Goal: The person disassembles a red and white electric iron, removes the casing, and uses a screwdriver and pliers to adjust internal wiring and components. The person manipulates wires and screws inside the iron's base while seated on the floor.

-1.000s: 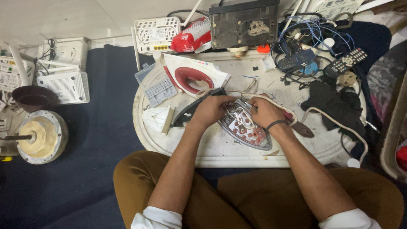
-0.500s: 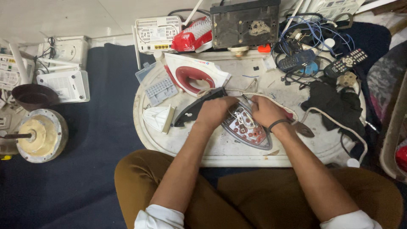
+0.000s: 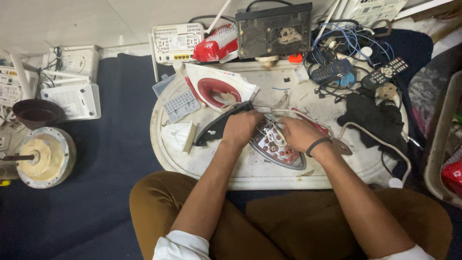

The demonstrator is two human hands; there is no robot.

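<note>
An opened clothes iron base [image 3: 281, 151], a metal soleplate with red and silver parts, lies on the round white table [image 3: 240, 171]. My left hand [image 3: 240, 127] rests closed on its upper left end, beside a black cover piece [image 3: 214, 127]. My right hand [image 3: 298, 135], a dark band on the wrist, has its fingers closed on the small parts in the middle of the base. The white and red iron shell [image 3: 219, 89] lies behind my hands. A small white wedge-shaped cover [image 3: 178, 136] sits at the left.
A grey parts box [image 3: 180, 103], a black metal unit [image 3: 274, 29], a white router [image 3: 173, 43], remote controls [image 3: 385, 72], tangled wires [image 3: 337, 45] and black cloth [image 3: 373, 118] crowd the table's back and right. Routers [image 3: 72, 98], a bowl [image 3: 36, 113] and a round motor part [image 3: 41, 156] sit on the dark floor mat.
Both hands shifted slightly over the iron base; the right hand's fingers moved further in toward the middle parts. The base stays in place.
</note>
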